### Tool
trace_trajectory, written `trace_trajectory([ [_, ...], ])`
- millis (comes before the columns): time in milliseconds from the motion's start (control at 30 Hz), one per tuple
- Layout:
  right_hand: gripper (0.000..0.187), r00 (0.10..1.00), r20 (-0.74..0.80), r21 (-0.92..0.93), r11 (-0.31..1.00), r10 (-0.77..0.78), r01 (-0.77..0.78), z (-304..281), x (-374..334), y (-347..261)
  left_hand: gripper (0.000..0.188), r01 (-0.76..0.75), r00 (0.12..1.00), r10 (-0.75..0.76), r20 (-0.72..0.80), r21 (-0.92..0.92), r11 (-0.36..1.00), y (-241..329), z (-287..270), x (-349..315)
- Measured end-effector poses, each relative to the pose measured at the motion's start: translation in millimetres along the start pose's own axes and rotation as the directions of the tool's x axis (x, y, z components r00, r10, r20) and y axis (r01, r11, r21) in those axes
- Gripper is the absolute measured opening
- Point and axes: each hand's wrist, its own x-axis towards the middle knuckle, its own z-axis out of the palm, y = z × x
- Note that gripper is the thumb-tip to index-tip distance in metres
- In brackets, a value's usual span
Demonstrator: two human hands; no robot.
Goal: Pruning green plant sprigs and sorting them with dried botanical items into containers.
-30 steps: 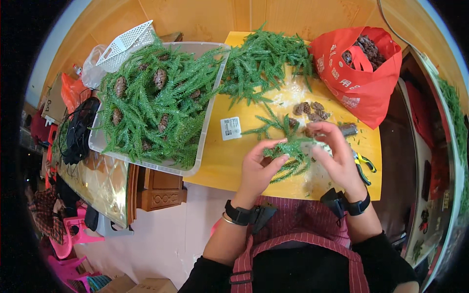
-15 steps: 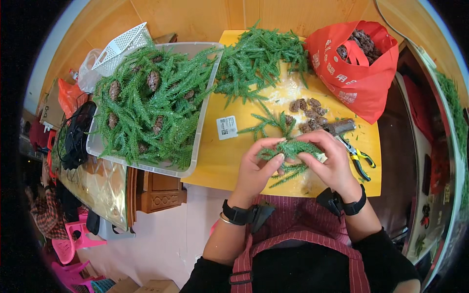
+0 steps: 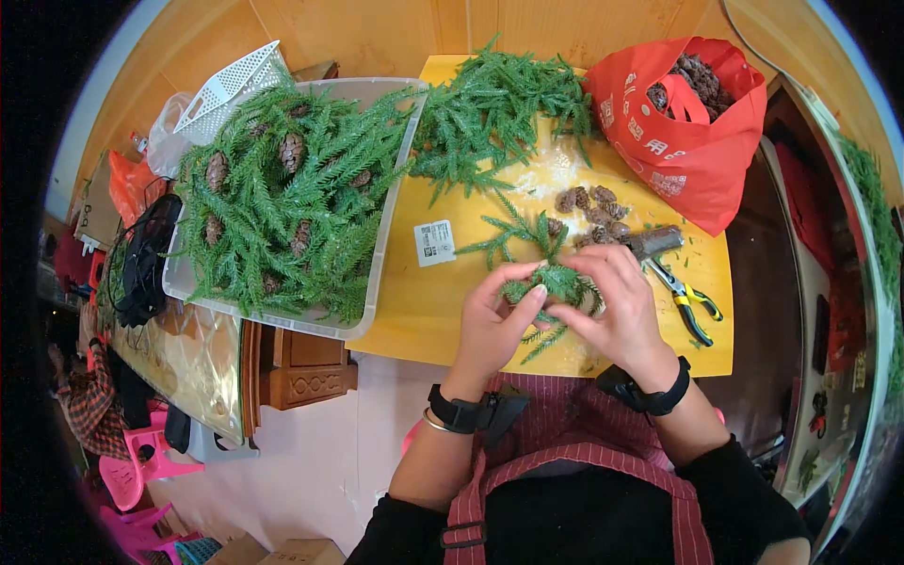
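Between my two hands, over the front of the yellow tabletop, is an artificial pine branch with green sprigs spreading out on several sides. My left hand pinches it from the left, thumb pointing up. From the right, my right hand has its fingers closed on the same branch, partly covering it. A sprig reaches away toward the back left, with a small pine cone by it. Just beyond my right hand lie loose pine cones. Yellow-and-black pliers rest to the right.
A clear plastic bin full of green branches and cones stands left. More branches are piled at the back. A red bag of cones stands back right. A white label and a dark roll-shaped piece lie on the yellow board.
My right hand has moved slightly left, nearer my left hand, and its fingers have closed in over the branch. The sprigs on the right are pressed more together.
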Motion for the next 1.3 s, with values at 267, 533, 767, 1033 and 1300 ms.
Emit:
trace_trajectory([
  [267,0.029,0.999,-0.045,0.031,0.999,0.008,-0.006,3,0,-1,0.027,-0.036,0.996,0.034,0.077,0.018,0.999,-10,-1,0],
  [533,0.020,0.999,-0.053,0.003,1.000,-0.010,0.010,5,2,3,0.038,0.014,0.989,-0.026,0.146,0.080,0.997,-10,0,1],
  [767,0.015,0.991,-0.113,0.071,0.996,0.066,-0.058,11,0,3,0.038,0.024,0.998,-0.027,0.057,0.047,0.999,-6,3,1],
  [1033,0.013,0.998,-0.038,0.021,0.999,0.040,-0.039,10,-4,5,0.014,0.078,0.996,-0.088,0.024,0.279,0.957,-12,-5,1],
  [1300,0.013,0.995,-0.065,0.191,0.979,0.080,-0.066,17,1,0,0.019,-0.167,0.986,0.163,0.037,0.251,0.954,-11,-4,3],
])
